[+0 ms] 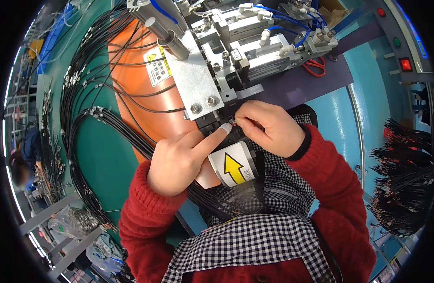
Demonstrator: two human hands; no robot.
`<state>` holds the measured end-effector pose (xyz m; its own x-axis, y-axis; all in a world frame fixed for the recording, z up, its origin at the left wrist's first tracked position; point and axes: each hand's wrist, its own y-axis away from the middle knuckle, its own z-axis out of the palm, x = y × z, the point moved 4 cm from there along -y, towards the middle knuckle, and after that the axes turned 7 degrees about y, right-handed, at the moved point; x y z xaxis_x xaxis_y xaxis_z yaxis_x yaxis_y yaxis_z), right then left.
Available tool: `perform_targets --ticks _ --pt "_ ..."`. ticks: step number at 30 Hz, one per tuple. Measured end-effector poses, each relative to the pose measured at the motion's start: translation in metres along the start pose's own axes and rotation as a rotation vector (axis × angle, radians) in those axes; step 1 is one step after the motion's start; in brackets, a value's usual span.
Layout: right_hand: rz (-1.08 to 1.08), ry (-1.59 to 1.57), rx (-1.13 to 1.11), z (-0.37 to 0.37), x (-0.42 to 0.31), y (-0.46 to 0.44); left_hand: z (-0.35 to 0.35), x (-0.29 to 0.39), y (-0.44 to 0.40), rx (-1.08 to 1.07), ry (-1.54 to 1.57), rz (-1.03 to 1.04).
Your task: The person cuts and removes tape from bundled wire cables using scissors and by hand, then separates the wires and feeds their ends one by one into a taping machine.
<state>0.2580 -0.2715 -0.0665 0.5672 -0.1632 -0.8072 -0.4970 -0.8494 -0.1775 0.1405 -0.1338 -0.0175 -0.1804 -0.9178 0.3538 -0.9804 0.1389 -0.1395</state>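
My left hand [177,162] reaches from the left to a small black fixture [233,137] under the machine's metal plate [193,82]. One digit wears a white finger cot [225,128] and presses at the fixture; the other fingers are curled and partly hidden. From the right comes my right hand [269,127], thumb and finger pinched close to that cot. What lies between the fingertips is too small and covered to name. Just below the fixture is a white label with a yellow arrow [233,168].
Black cables [115,129] with metal ends lie over the orange cover [132,61] and green table [101,158] at left. Pneumatic cylinders [269,54] and red-handled scissors [316,67] are beyond my hands. A cable bundle [401,184] hangs at right. Another person [28,151] is at far left.
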Motion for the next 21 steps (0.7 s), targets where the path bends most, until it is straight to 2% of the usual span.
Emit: perform_targets --ticks 8,12,13,17,21 --pt "0.125 -0.098 -0.057 0.001 -0.001 -0.002 0.001 0.002 0.0 -0.018 -0.089 0.015" --pt "0.305 -0.267 -0.124 0.004 0.003 -0.002 0.006 -0.002 0.003 -0.026 -0.114 0.024" --pt "0.304 -0.267 -0.125 0.006 0.004 -0.002 0.007 -0.003 0.003 -0.026 -0.114 0.023" --pt "-0.035 0.056 0.104 0.004 -0.005 -0.001 0.008 -0.004 0.002 0.004 -0.093 0.031" --pt "0.066 -0.004 0.124 0.004 -0.007 0.001 0.008 -0.005 0.003 0.003 -0.099 0.028"
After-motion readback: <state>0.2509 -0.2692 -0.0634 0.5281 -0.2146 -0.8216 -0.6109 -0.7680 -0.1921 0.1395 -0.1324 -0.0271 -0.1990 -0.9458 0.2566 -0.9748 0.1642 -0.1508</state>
